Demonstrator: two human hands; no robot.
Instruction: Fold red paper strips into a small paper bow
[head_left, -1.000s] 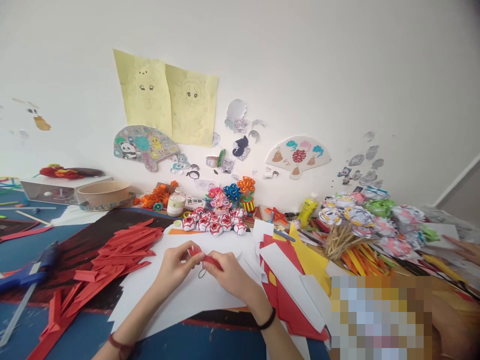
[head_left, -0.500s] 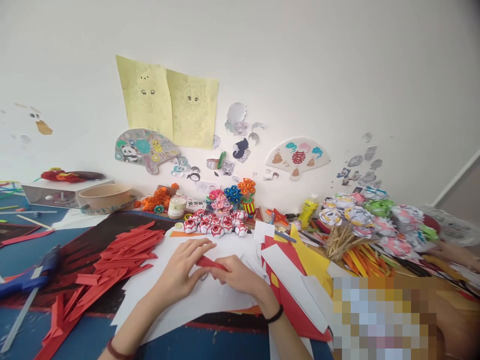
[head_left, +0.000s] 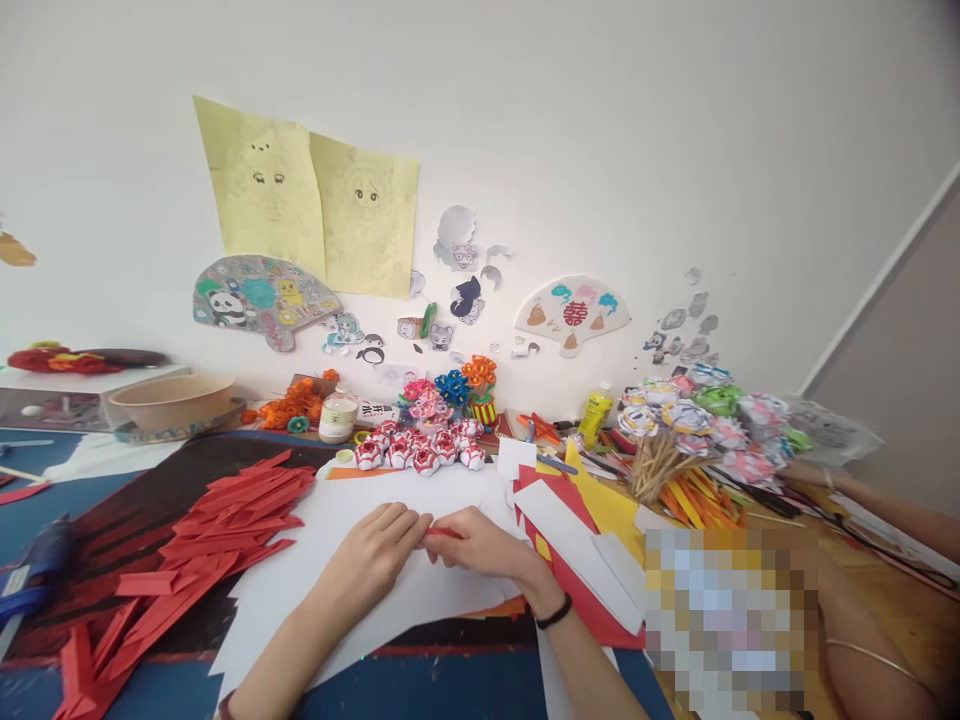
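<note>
Over the white paper sheets (head_left: 322, 590), my two hands meet around a small folded piece of red paper (head_left: 447, 532). My right hand (head_left: 484, 548) pinches it, the thumb lying along its top. The closed fingers of my left hand (head_left: 381, 552) are at its other end, and they hide most of that end. To the left lies a pile of folded red paper strips (head_left: 217, 530). Several red-and-white paper flowers (head_left: 427, 455) stand just beyond my hands.
A blue glue gun (head_left: 34, 575) lies at far left. Red paper sheets (head_left: 611, 615) and a yellow sheet (head_left: 607, 505) lie to the right. Behind are a glue jar (head_left: 337, 417) and a yellow bottle (head_left: 595, 415). Another person's arm (head_left: 870, 630) reaches in at right.
My left fingers have closed down over the red paper, and less of it shows between my hands. The view has turned slightly to the right.
</note>
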